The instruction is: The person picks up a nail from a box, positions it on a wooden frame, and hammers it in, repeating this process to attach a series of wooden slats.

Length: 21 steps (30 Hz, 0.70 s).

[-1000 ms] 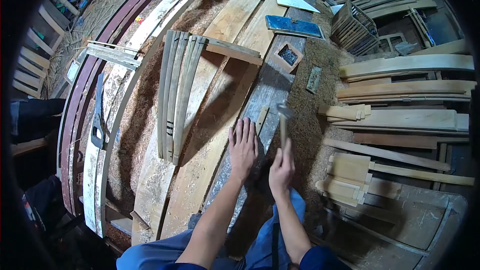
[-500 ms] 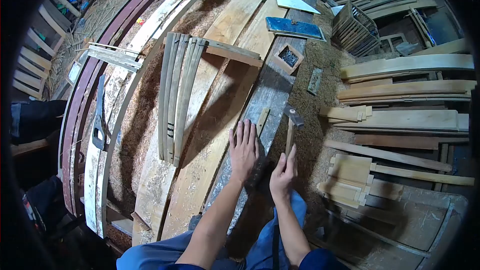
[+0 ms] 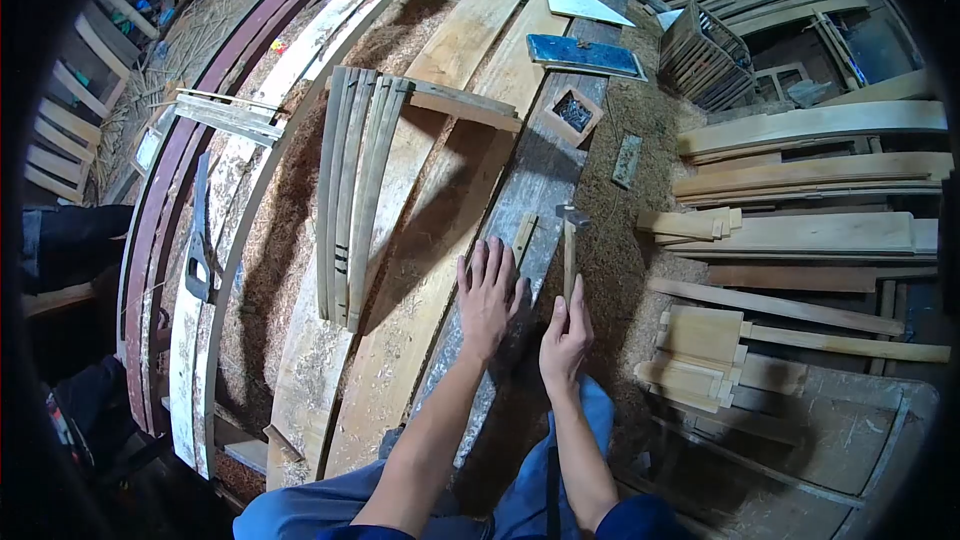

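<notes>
- Hammer (image 3: 570, 254): dark head, slim wooden handle, at twelve o'clock from the right hand (image 3: 566, 342), which pinches the handle's lower end.
- Wooden strip (image 3: 524, 234): short, pale, lying on the worktop (image 3: 515, 202) at one o'clock from the left hand (image 3: 486, 302) (palm down, fingers slightly spread), which crowds its near end.
- Open box (image 3: 550, 123): beyond, towards one.
- Slatted frame (image 3: 382, 170): towards ten.

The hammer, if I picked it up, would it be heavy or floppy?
The hammer would probably feel heavy on top, because its dark head looks like metal. It likely won't flop: its handle looks like straight wood.
</notes>
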{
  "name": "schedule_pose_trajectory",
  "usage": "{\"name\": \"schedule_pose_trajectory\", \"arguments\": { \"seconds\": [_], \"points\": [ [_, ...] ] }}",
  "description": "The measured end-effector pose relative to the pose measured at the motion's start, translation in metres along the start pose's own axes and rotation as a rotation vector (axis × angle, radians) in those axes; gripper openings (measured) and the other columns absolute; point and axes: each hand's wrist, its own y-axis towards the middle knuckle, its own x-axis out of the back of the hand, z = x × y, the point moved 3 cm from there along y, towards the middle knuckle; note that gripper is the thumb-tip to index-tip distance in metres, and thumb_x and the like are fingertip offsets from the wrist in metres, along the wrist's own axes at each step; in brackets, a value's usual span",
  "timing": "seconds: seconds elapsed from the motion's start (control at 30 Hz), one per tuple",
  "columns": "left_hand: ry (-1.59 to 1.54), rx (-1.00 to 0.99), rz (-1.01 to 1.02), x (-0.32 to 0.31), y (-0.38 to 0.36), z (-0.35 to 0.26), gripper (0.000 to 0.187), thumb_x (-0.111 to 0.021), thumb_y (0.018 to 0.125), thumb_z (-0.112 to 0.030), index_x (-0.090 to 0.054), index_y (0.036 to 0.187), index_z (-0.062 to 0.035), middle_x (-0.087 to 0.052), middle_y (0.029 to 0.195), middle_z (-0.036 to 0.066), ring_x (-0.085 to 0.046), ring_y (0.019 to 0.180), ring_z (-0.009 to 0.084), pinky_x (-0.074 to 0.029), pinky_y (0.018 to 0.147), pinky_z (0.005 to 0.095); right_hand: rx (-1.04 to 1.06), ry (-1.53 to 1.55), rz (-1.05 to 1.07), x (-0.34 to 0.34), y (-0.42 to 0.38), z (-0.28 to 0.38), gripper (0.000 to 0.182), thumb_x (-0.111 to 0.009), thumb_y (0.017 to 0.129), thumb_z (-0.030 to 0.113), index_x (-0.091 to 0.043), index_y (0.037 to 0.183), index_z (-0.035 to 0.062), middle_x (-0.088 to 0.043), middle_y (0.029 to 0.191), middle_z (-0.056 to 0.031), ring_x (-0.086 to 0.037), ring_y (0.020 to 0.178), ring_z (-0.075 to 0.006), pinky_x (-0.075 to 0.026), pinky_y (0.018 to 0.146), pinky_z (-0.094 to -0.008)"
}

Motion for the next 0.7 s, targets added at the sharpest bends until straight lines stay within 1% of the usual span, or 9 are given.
{"name": "schedule_pose_trajectory", "arguments": {
  "seconds": [0.13, 0.2, 0.23, 0.37, 0.47, 0.53, 0.6, 0.67, 0.7],
  "points": [
    [0.019, -0.054, -0.055, -0.003, 0.003, 0.005, 0.056, -0.062, 0.099, -0.032, -0.055, 0.147, -0.005, -0.048, 0.159, 0.014, -0.036, 0.153, 0.0312, -0.02, 0.127, 0.0543, -0.002, 0.003, -0.067, 0.013, -0.022, -0.003, 0.044, -0.054, 0.108, 0.014, -0.052, 0.148, -0.0047, -0.064, 0.136, -0.0286, -0.064, 0.123, -0.043, -0.05, 0.102, -0.0451],
    [-0.125, -0.071, 0.005, -0.004, 0.009, 0.011, 0.053, -0.069, 0.092, -0.023, -0.06, 0.14, -0.0034, -0.054, 0.154, 0.015, -0.041, 0.15, 0.0325, -0.025, 0.125, 0.0553, -0.015, 0.004, -0.066, 0.019, -0.033, -0.01, 0.045, -0.055, 0.108, 0.015, -0.052, 0.148, -0.0051, -0.064, 0.137, -0.0285, -0.065, 0.123, -0.0416, -0.05, 0.102, -0.0443],
    [-0.18, -0.094, -0.067, -0.005, 0.011, 0.016, 0.056, -0.076, 0.082, -0.017, -0.062, 0.134, -0.0019, -0.056, 0.151, 0.016, -0.044, 0.148, 0.0334, -0.027, 0.123, 0.0555, 0.053, -0.045, -0.09, 0.021, -0.037, -0.014, 0.045, -0.055, 0.108, 0.014, -0.051, 0.149, -0.0036, -0.068, 0.125, -0.0286, -0.067, 0.11, -0.0436, -0.053, 0.092, -0.0466],
    [-0.269, -0.091, -0.017, 0.0, 0.015, 0.026, 0.064, -0.082, 0.075, -0.017, -0.061, 0.133, -0.0017, -0.051, 0.155, 0.02, -0.039, 0.151, 0.0337, -0.024, 0.125, 0.0574, 0.03, -0.03, -0.075, 0.025, -0.045, -0.02, 0.045, -0.055, 0.108, 0.015, -0.052, 0.148, -0.0045, -0.068, 0.125, -0.0282, -0.067, 0.11, -0.0437, -0.053, 0.092, -0.047],
    [-0.294, -0.052, -0.124, -0.007, 0.015, 0.022, 0.055, -0.082, 0.077, -0.014, -0.064, 0.128, -0.0031, -0.053, 0.152, 0.02, -0.042, 0.149, 0.035, -0.025, 0.124, 0.0589, 0.013, -0.03, -0.084, 0.027, -0.049, -0.015, 0.044, -0.056, 0.108, 0.014, -0.053, 0.148, -0.0048, -0.067, 0.128, -0.0288, -0.067, 0.113, -0.0437, -0.053, 0.093, -0.0472],
    [-0.322, -0.061, -0.115, -0.004, 0.016, 0.018, 0.055, -0.082, 0.077, -0.013, -0.064, 0.128, -0.0033, -0.056, 0.15, 0.02, -0.043, 0.148, 0.0354, -0.024, 0.125, 0.0595, -0.087, 0.039, -0.033, 0.028, -0.051, -0.009, 0.045, -0.054, 0.109, 0.016, -0.052, 0.147, -0.0075, -0.062, 0.139, -0.0294, -0.063, 0.128, -0.0409, -0.049, 0.105, -0.0429],
    [-0.342, -0.062, -0.11, -0.003, 0.013, 0.016, 0.055, -0.082, 0.077, -0.012, -0.064, 0.128, -0.0034, -0.058, 0.147, 0.02, -0.045, 0.147, 0.0358, -0.023, 0.125, 0.0602, -0.068, 0.036, -0.044, 0.024, -0.057, -0.013, 0.045, -0.054, 0.109, 0.017, -0.052, 0.147, -0.0073, -0.062, 0.14, -0.029, -0.063, 0.128, -0.0408, -0.049, 0.106, -0.0428],
    [-0.458, -0.054, -0.208, -0.002, 0.012, 0.018, 0.054, -0.083, 0.077, -0.01, -0.064, 0.127, -0.0038, -0.064, 0.14, 0.02, -0.053, 0.141, 0.0361, -0.021, 0.125, 0.0619, -0.038, 0.045, -0.049, 0.021, -0.059, -0.012, 0.045, -0.055, 0.109, 0.017, -0.053, 0.147, -0.007, -0.062, 0.141, -0.0287, -0.062, 0.129, -0.0407, -0.049, 0.106, -0.0427],
    [-0.483, -0.003, -0.25, 0.009, 0.016, 0.014, 0.053, -0.083, 0.078, -0.008, -0.064, 0.127, -0.0029, -0.069, 0.129, 0.019, -0.064, 0.126, 0.0355, -0.024, 0.126, 0.0591, -0.056, 0.07, -0.056, 0.021, -0.06, -0.009, 0.045, -0.055, 0.108, 0.017, -0.053, 0.147, -0.0067, -0.062, 0.141, -0.0282, -0.062, 0.129, -0.0404, -0.049, 0.106, -0.0427]
  ]
}}
